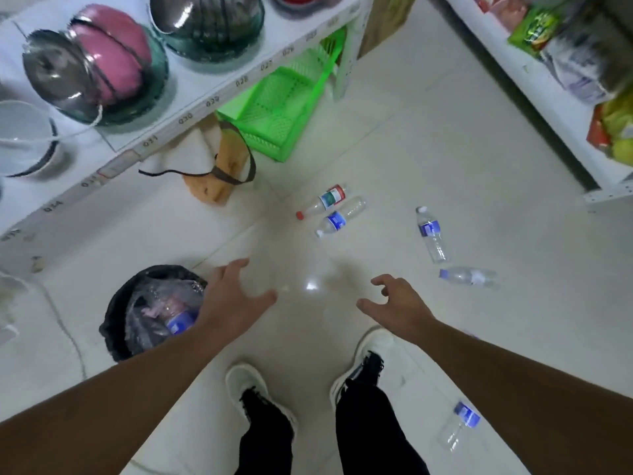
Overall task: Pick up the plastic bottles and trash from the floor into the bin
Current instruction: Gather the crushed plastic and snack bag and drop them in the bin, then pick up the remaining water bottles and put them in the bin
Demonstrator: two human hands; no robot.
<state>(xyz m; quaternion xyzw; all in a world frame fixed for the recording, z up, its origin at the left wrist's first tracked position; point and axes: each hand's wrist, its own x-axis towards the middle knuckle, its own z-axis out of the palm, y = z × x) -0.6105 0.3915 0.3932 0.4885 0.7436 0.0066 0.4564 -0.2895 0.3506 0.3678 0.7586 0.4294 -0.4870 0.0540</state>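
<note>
Several clear plastic bottles lie on the white tiled floor. A red-capped bottle (323,200) and a blue-labelled bottle (339,219) lie side by side ahead of me. Two more blue-labelled bottles (432,234) (469,276) lie to the right, and another bottle (460,425) rests by my right forearm. The black-lined bin (118,310) stands at the lower left with a bottle and plastic inside. My left hand (233,299) hovers beside the bin's right edge, fingers spread and holding nothing. My right hand (399,305) is held out over bare floor, fingers apart and empty.
A white shelf (191,97) with bowls and pots runs along the left, with a green plastic basket (284,104) and a tan bag (219,166) under it. Another shelf (561,108) with packaged goods lines the right. My two shoes (246,385) (366,365) stand below.
</note>
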